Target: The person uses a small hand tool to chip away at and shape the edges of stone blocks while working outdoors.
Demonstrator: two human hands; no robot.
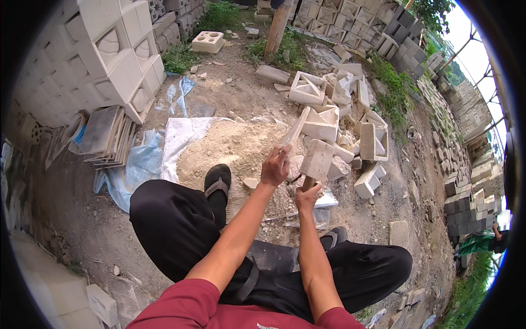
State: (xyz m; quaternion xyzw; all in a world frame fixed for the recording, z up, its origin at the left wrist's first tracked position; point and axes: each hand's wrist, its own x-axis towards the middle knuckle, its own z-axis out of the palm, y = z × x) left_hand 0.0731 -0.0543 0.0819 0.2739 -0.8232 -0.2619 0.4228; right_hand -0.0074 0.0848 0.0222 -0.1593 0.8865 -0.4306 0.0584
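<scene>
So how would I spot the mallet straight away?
Find the jumbled pile of pale blocks right of the sandy rubble. On its near side, the person's right hand grips the mallet. Unlike the blocks, it has a squarish head on a brown handle.

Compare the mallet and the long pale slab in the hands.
Shape: the mallet has a wide, blocky head on a brown handle; the slab is long and narrow, with no handle visible.
Hold: the right hand grips the mallet by its handle; the left hand holds the slab near its lower end.
Shared: the mallet's head and the slab are both pale.
</scene>
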